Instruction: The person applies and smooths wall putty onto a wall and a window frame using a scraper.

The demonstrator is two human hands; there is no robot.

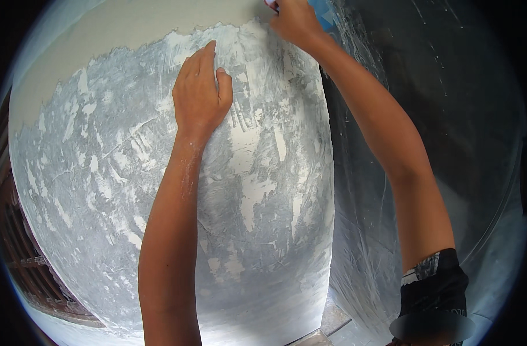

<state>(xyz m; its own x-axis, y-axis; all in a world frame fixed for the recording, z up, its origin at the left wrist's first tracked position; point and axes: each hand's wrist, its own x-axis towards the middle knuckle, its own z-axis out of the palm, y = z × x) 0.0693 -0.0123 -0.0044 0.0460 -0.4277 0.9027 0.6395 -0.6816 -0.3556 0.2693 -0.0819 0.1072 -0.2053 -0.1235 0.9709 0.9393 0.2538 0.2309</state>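
Note:
My left hand [201, 95] lies against a grey, patchy white wall surface [263, 161], its fingers stretched upward and close together, its thumb apart. Near the top edge, right of centre, my right hand [293, 23] is closed around a small red-and-white item, partly cut off and too hidden to name. A bright blue piece [322, 12] shows just beside it. A smooth beige coat [90, 32] covers the upper left of the wall, ending in a ragged border above the left hand.
A dark wall or panel with a glossy, sheet-like covering [453, 104] runs down the right, creased toward the bottom. Dark brown slatted woodwork [30, 259] shows at the lower left. A grey ledge or floor edge [332, 323] is at bottom centre-right.

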